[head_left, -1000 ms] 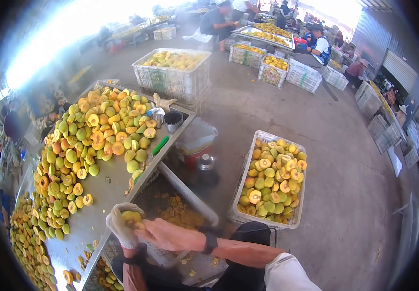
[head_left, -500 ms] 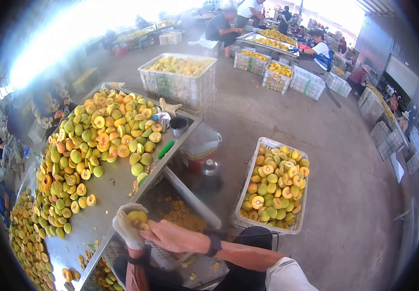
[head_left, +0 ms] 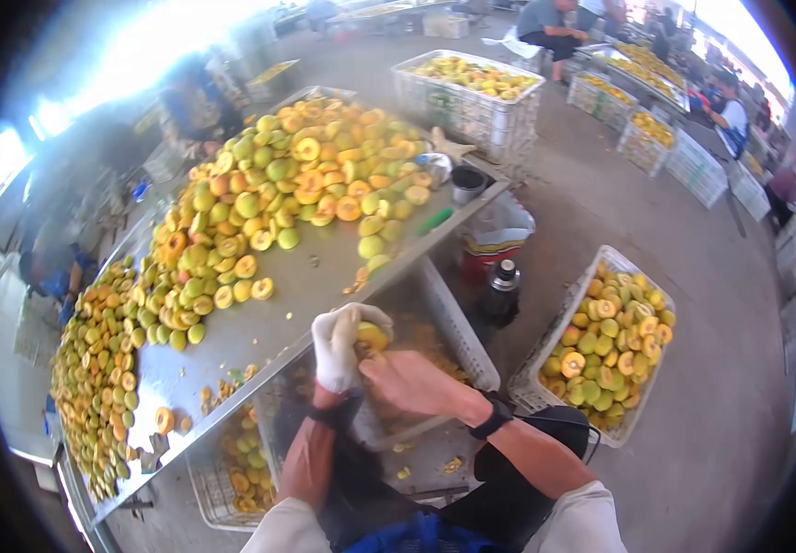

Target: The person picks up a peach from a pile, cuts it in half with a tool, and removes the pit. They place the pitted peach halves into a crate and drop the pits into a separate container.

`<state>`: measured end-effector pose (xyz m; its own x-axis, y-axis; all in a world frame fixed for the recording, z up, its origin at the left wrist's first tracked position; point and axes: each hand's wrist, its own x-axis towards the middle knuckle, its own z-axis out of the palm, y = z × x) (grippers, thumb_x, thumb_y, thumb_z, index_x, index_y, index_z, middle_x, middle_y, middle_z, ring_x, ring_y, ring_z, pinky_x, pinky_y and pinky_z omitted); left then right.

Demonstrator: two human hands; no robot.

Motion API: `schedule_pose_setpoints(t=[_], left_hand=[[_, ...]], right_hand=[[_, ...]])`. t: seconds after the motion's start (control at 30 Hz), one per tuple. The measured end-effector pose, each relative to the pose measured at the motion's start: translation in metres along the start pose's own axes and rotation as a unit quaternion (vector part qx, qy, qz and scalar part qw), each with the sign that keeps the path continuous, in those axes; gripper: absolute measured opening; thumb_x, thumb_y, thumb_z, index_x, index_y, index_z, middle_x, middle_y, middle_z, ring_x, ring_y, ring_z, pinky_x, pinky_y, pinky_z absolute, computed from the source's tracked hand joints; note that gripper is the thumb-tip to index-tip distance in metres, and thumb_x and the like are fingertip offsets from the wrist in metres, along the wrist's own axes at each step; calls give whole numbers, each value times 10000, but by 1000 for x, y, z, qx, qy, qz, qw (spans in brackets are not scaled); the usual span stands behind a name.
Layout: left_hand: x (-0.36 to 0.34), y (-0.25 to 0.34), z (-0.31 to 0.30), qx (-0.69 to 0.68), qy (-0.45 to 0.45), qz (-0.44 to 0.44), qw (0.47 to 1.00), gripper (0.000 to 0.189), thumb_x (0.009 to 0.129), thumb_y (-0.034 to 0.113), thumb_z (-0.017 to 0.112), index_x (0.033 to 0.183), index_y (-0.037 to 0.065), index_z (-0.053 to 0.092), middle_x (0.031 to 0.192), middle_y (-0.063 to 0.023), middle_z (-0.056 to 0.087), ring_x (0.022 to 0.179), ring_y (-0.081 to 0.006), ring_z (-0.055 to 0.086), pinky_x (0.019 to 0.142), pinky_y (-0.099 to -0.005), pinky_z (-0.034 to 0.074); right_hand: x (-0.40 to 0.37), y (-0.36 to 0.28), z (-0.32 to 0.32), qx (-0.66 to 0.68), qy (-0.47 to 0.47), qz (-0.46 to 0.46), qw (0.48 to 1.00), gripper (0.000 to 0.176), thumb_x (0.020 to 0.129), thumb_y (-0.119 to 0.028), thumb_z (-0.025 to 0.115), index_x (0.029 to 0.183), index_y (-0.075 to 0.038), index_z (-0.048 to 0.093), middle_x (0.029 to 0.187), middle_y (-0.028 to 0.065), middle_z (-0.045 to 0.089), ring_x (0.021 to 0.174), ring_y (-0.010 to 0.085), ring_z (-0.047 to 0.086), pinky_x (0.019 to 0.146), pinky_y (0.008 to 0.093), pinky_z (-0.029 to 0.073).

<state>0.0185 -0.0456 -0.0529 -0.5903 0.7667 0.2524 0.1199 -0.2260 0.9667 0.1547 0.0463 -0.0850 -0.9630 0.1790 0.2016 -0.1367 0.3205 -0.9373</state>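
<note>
My left hand, in a white glove, is closed around a yellow-green peach above the gap between the table and my knees. Bare and curled into a fist, my right hand presses close against the fruit's lower right side. Anything inside the right fingers is hidden. On the metal table lies a large heap of peaches, many halved with orange flesh showing. A green-handled tool rests by the table edge, near a dark cup.
A crate filled with halved peaches stands on the floor at my right. Nearer are a dark flask and a crate holding scraps. Another full crate stands behind the table. Several people sit at farther tables.
The view has swung left and down, so the table, crates and hands appear farther right. Both hands stay together at the peach, with the right fist still against it.
</note>
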Motion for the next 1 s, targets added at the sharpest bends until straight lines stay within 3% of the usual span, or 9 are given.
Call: schedule_pose_setpoints(t=[0.1,0.17,0.27,0.3,0.4,0.43,0.73,0.93,1.0], left_hand=[[2,-5,0,-20,23,-11,999,513,1074,303,429,890,-70,729,791,-115,718,706,-155,668,639,-267,511],[2,-4,2,-26,38,-18,999,503,1072,305,435,902,-68,727,800,-118,718,715,-162,669,649,-274,514],[5,7,7,-26,32,-24,999,509,1062,335,453,903,-64,726,795,-116,713,717,-166,665,660,-283,516],[4,10,8,-24,24,-31,999,514,1058,348,459,902,-63,726,790,-115,710,721,-167,663,665,-287,516],[1,17,9,-16,7,-39,999,536,1035,399,480,888,-56,723,782,-109,701,738,-170,660,683,-294,515],[1,18,9,-15,2,-37,999,540,1034,404,481,885,-55,722,785,-110,702,739,-171,660,683,-294,515],[5,18,4,-11,-34,-37,999,587,1038,462,471,895,-50,718,804,-123,713,754,-185,672,704,-305,532],[8,8,9,-38,-1,-12,999,569,1061,440,444,898,-35,710,780,-126,716,669,-179,647,623,-299,505],[9,2,9,-68,6,-11,998,537,1067,429,442,904,-13,700,775,-115,711,634,-175,631,590,-296,494]], right_hand=[[5,-2,15,-76,83,-45,993,421,1083,-316,520,892,52,595,673,179,563,572,268,576,577,413,477],[4,-6,11,-20,92,-14,995,439,1086,-342,530,873,37,592,657,136,557,558,229,562,561,389,464],[2,-26,-4,126,-16,113,986,465,1097,-378,520,838,3,582,635,36,518,543,150,524,535,347,433],[0,-30,-5,183,-19,132,974,490,1107,-418,499,784,-50,529,620,-43,441,493,76,440,454,300,363],[1,-38,-15,292,-72,253,919,503,1110,-438,484,755,-82,470,591,-56,393,439,60,374,388,273,296],[0,-39,-13,313,-66,247,914,502,1111,-457,468,747,-114,432,584,-68,362,413,42,332,354,249,245],[-1,-33,-13,370,-89,256,889,559,1104,-531,430,715,-128,425,573,-61,359,405,41,342,345,248,260],[2,-35,-6,329,-58,256,907,491,1098,-465,466,727,-144,451,615,-70,408,430,45,355,381,251,259],[3,-33,-1,315,-35,237,918,452,1099,-392,470,737,-121,457,611,-31,435,435,88,398,387,273,300]])
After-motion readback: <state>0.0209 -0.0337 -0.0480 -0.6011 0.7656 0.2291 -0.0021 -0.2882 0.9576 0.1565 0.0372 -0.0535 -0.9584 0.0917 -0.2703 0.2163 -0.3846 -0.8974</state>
